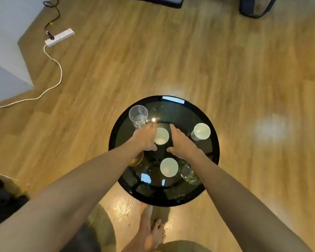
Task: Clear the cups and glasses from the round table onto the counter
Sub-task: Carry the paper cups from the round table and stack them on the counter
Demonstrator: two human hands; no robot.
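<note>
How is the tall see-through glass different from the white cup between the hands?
The tall glass is clear, so you see through it; the middle white cup is solid white. The glass stands near the table's far left edge, with only the left hand's fingertips near it; the cup sits mid-table between the left hand and the right hand. The glass looks taller. Both stand upright with open tops.

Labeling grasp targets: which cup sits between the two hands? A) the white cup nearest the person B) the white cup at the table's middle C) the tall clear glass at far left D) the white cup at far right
B: the middle white cup stands between the left hand and the right hand, which flank it on the round table; whether they touch it yet is unclear.
</note>
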